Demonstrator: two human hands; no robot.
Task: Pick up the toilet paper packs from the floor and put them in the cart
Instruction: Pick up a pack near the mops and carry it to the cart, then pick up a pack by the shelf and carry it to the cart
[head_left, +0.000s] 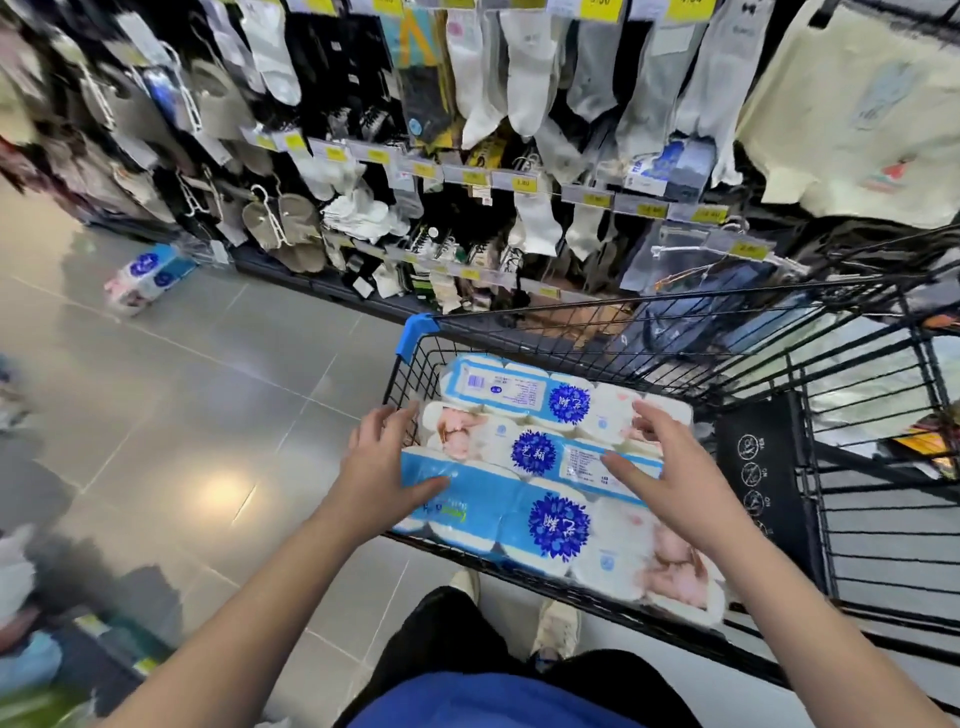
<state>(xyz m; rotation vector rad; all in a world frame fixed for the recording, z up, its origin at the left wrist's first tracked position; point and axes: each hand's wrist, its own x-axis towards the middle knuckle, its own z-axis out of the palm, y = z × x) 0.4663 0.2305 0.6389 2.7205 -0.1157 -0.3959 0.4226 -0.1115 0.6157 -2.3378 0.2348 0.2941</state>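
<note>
Three white-and-blue toilet paper packs lie side by side in the black wire cart (727, 332): a far pack (519, 395), a middle pack (530, 452) and a near pack (556, 525). My left hand (382, 467) is at the left end of the packs. Its fingers are spread and its thumb rests on the near pack's blue wrapper. My right hand (675, 473) hovers flat over the middle pack's right part, fingers apart, gripping nothing. Another toilet paper pack (145, 275) lies on the floor at the far left by the shelf base.
Racks of hanging socks and slippers (467, 156) run behind the cart. The cart's blue corner (418, 330) points toward the grey tiled aisle floor (208, 415) on the left. My feet (556, 623) stand beside the cart's near edge. Blurred goods (31, 623) fill the lower left.
</note>
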